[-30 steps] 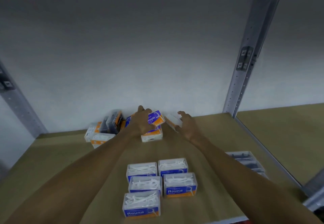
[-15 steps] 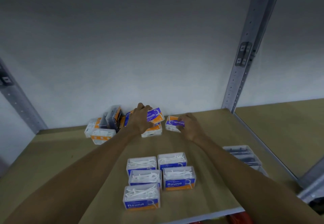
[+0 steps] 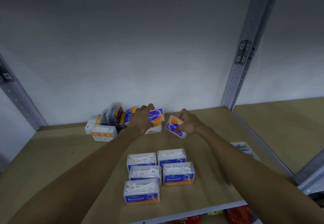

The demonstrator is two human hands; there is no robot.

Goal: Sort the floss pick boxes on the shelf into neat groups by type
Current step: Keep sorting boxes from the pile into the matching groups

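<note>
The right hand (image 3: 188, 124) has drawn its small box (image 3: 175, 126) away from the Smooth box (image 3: 156, 117). A second ago that box lay close to the right of the Smooth box with a pale side showing. Half a second ago its blue and orange label faced up. Now it stands further right of the Smooth box, tipped steeply with the orange end uppermost, the grip curled round its edges

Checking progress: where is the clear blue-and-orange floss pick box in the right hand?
Head view: the clear blue-and-orange box is tilted in the right hand, just right of the Smooth-labelled box held by the left hand.
</note>
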